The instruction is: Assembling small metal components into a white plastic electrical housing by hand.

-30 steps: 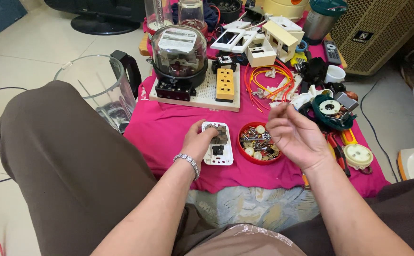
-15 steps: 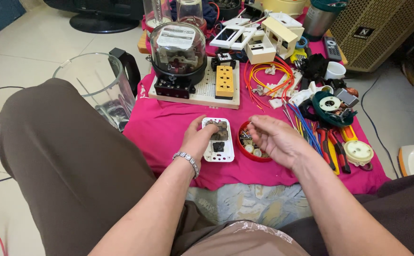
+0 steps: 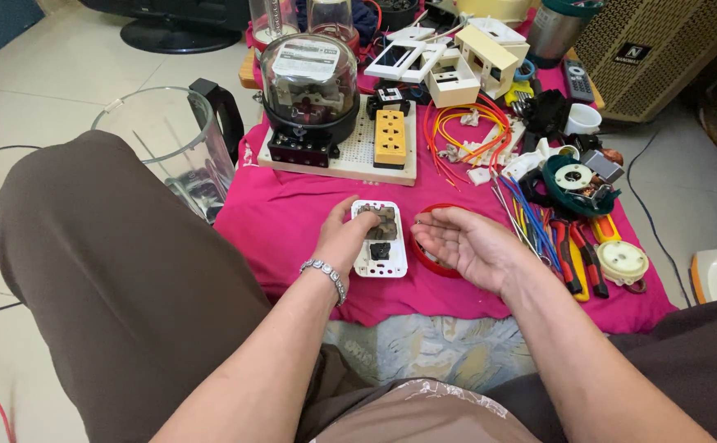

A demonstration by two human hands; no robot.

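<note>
My left hand (image 3: 344, 239) rests on the pink cloth (image 3: 293, 221) and grips the left side of a white switch plate (image 3: 381, 239) lying flat, with its dark inner parts showing. My right hand (image 3: 457, 240) hovers palm up just right of the plate, fingers loosely curled toward it; something small may sit at the fingertips but I cannot make it out. That hand covers most of a small red dish (image 3: 428, 261) of small parts. A bracelet circles my left wrist.
A board (image 3: 338, 156) with a glass-domed meter (image 3: 309, 86) and a yellow socket (image 3: 390, 137) lies behind. Coloured wires (image 3: 531, 221), pliers (image 3: 568, 258), white switch frames (image 3: 449, 78) and round fittings crowd the right. A clear blender jug (image 3: 174, 152) stands left. My knees flank the cloth.
My right hand came down from above the wires on the right, moved left over the red dish, and turned palm up beside the plate. The left hand stayed on the plate.
</note>
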